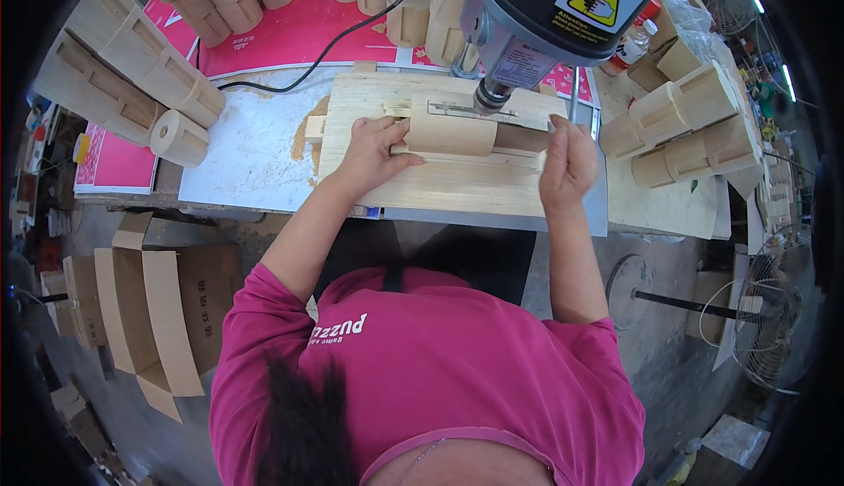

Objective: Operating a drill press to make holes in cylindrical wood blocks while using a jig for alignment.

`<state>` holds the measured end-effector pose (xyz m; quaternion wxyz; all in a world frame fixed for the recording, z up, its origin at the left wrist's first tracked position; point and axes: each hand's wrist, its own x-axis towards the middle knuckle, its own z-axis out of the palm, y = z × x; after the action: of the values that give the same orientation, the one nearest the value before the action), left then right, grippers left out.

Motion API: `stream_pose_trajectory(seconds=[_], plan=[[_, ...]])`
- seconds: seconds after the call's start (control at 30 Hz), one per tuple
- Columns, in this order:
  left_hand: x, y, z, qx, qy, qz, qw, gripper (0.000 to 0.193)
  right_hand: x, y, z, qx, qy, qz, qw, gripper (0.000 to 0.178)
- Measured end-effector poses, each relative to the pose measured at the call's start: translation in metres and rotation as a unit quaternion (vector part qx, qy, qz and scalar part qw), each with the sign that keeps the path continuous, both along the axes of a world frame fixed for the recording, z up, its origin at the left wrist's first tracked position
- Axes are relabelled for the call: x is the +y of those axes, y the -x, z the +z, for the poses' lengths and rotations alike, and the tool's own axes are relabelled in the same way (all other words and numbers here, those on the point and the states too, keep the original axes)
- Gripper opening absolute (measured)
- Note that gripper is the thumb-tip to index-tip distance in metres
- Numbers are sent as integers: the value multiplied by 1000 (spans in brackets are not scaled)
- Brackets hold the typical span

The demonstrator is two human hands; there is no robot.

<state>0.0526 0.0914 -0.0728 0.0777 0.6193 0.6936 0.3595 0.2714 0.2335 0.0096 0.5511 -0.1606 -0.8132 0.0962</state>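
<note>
A pale wooden cylinder [450,137] lies on its side in a wooden jig [440,185] on the bench. My left hand [376,153] grips the cylinder's left end, thumb on the near side and fingers over the far side. Above the jig hangs a drill press [563,2]; its chuck [491,97] is over the cylinder's right part, and whether a bit touches the wood is hard to see. My right hand [570,162] is closed around the lower end of the press's metal lever [575,99], to the right of the jig.
Several stacked wooden cylinders with slots [145,64] stand at the left and back; more [686,125] are at the right. A black cable [338,39] crosses the bench. An open cardboard box [163,301] is on the floor at left, a fan [769,310] at right.
</note>
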Motion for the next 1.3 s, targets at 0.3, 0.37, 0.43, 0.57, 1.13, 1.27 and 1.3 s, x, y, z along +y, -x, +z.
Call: stream_pose_trajectory(seconds=[0.3,0.37,0.43,0.57,1.13,1.27,1.3], plan=[[20,-25,0,58,-56,16,997,49,95,33,143,-70,-116,-83,987,24],[29,-34,-4,28,-47,16,998,49,115,43,144,-116,-203,-113,966,25],[25,-30,-2,28,-40,30,998,46,84,58,151,-71,174,43,981,29],[26,-35,0,39,-33,25,998,43,77,24,150,-127,89,-114,981,26],[27,-35,-3,35,-50,18,998,50,5,5,-20,96,31,64,993,10],[23,-34,-3,31,-44,25,998,50,3,-4,-12,15,26,45,999,10],[23,-33,-4,33,-45,27,998,50,5,-7,-6,29,5,52,998,10]])
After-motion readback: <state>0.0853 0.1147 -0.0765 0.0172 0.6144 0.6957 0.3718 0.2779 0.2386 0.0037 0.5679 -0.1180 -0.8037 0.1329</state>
